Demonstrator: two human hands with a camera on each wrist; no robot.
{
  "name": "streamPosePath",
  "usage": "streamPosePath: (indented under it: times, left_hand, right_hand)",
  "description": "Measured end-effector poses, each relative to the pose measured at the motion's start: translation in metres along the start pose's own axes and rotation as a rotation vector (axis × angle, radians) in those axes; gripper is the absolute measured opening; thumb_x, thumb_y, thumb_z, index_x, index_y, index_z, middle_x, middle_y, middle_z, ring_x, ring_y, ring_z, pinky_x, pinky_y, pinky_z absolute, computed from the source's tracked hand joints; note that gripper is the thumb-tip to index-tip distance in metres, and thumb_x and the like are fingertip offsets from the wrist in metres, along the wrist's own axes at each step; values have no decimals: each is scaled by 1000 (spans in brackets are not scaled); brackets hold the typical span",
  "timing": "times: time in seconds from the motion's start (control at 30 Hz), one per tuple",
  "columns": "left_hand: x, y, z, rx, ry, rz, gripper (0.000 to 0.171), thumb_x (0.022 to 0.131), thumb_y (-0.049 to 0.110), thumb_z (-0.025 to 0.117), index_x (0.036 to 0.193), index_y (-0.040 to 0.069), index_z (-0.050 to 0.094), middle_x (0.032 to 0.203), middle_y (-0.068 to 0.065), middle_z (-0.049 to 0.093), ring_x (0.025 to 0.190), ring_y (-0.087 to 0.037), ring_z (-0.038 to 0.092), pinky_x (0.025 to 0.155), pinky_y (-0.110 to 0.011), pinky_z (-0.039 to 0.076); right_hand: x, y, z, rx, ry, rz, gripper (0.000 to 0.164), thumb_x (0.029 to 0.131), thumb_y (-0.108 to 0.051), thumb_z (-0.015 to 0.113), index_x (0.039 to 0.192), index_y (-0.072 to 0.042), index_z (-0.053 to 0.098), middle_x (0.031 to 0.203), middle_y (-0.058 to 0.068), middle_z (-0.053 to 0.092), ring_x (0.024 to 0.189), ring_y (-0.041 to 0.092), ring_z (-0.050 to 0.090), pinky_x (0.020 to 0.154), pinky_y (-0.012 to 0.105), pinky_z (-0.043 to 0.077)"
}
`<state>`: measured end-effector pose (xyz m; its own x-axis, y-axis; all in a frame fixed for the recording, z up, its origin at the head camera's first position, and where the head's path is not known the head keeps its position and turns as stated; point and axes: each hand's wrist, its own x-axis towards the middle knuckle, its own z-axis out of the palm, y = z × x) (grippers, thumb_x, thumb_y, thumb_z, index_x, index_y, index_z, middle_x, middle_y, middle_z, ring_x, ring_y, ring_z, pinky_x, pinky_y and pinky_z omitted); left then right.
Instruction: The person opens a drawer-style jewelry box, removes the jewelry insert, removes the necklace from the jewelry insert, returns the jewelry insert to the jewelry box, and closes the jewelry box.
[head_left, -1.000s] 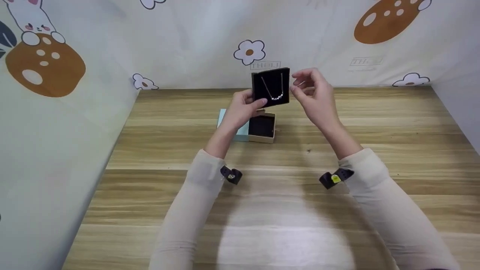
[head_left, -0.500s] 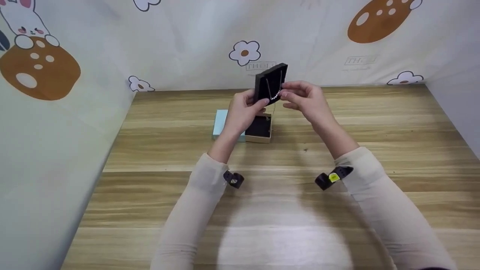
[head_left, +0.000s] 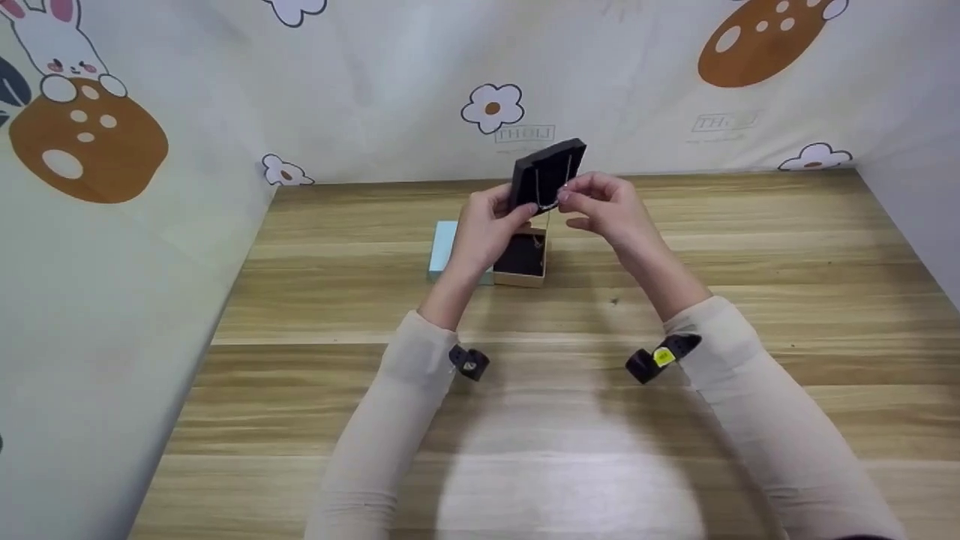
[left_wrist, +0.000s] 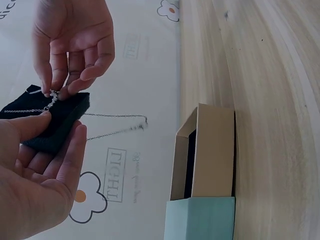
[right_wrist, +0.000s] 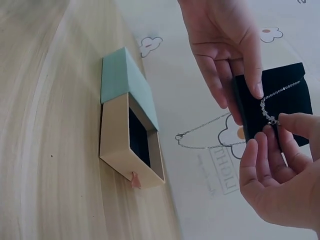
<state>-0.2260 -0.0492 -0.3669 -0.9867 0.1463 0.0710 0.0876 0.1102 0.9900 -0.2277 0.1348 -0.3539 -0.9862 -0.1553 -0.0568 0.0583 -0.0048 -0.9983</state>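
Note:
My left hand (head_left: 480, 229) holds a black necklace pad (head_left: 550, 172) raised above the table, its thumb on the front face and its fingers behind. A thin silver necklace (right_wrist: 265, 108) is strung over the pad, with a sparkling beaded section across the front. At that section, my right hand (head_left: 609, 210) pinches the necklace between thumb and fingertip. In the left wrist view, the rest of the chain (left_wrist: 115, 115) hangs as a loose loop from behind the pad, its clasp at the far end.
Below the hands, a beige drawer box (head_left: 520, 280) with a black interior stands on the wood-grain table (head_left: 345, 300), partly slid out of its light blue sleeve (head_left: 444, 246). A small pink pull tab (right_wrist: 135, 180) sticks out of the drawer. Behind hangs a printed cloth (head_left: 390, 97).
My right hand has come in from the right side and taken hold of the necklace's beaded section. The pad has turned toward the right hand, and the chain loop now shows hanging below it.

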Motion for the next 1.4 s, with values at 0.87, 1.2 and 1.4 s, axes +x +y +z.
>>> streamPosePath:
  times: [0.87, 1.2, 1.4]
  left_hand:
    - [1, -12, -3, -181, 38, -65, 32, 97, -1, 58, 127, -10, 59, 126, -29, 65, 117, -35, 66, 92, -41, 58]
    - [1, -15, -6, -135, 57, -86, 32, 96, 2, 61, 128, -6, 62, 123, -26, 68, 111, -31, 69, 88, -34, 60]
    - [1, -16, -7, -114, 58, -97, 34, 97, 4, 61, 130, -4, 61, 124, -24, 68, 114, -30, 68, 89, -34, 59]
  right_hand:
    - [-7, 6, -2, 383, -128, 23, 21, 98, 3, 55, 99, -11, 69, 88, 0, 76, 82, 10, 71, 78, 25, 59]
    - [-7, 6, -5, 406, -130, 27, 20, 97, 5, 55, 102, -9, 69, 91, 2, 77, 85, 12, 72, 80, 26, 60]
    - [-8, 4, -7, 418, -131, 23, 19, 97, 5, 55, 103, -8, 68, 91, 3, 77, 85, 12, 72, 80, 26, 60]
